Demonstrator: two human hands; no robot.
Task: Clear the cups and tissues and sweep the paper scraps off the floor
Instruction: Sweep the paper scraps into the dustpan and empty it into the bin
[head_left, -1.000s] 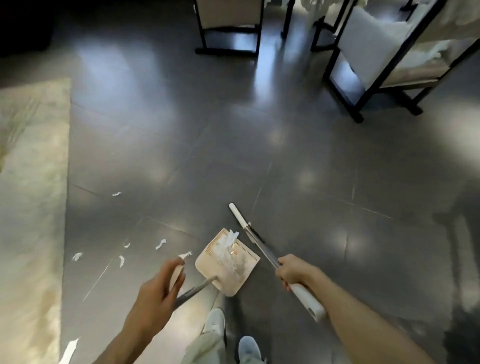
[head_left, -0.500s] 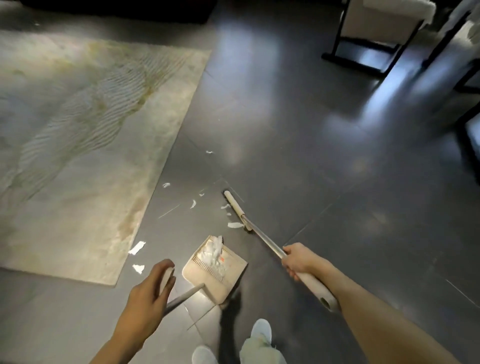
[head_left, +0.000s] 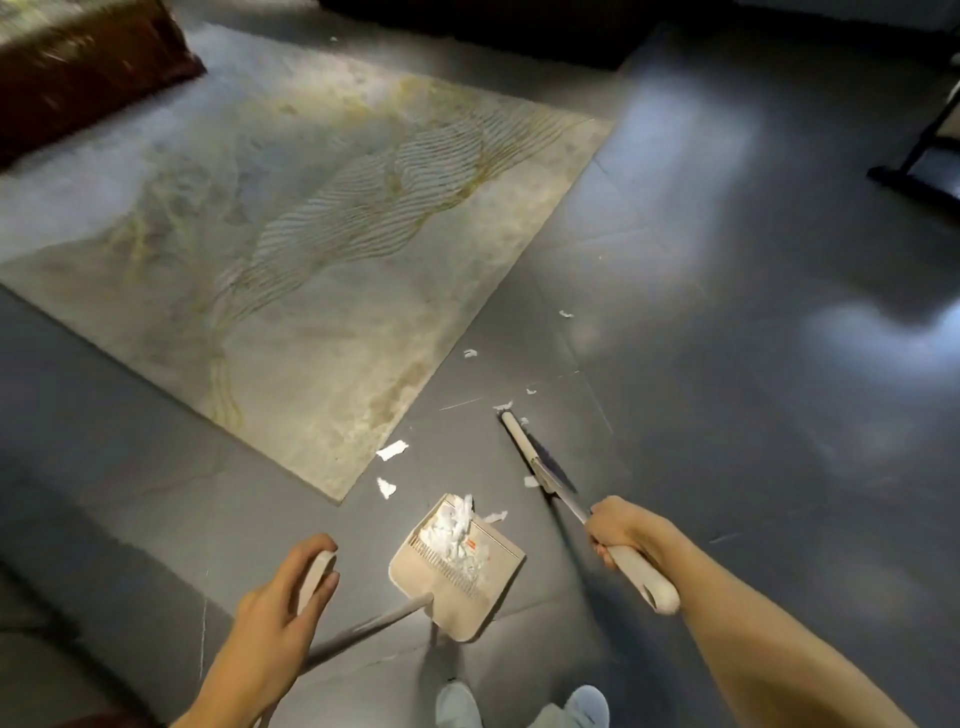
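Sweep part done. L hand (head_left: 280, 618) grips dustpan (head_left: 457, 571) handle; R hand (head_left: 621, 530) grips broom (head_left: 524, 447). Pan betw. hands, scrap heap inside. Loose paper scraps (head_left: 392, 449) remain on floor (head_left: 727, 467) ahead of both hands. No cups, tissues in view.

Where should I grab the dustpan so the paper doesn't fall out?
Grab the pale grip at the top of its long handle, coming from above, as the left hand does. The handle slants up from the dustpan, so holding there should keep the pan level and its scraps in.
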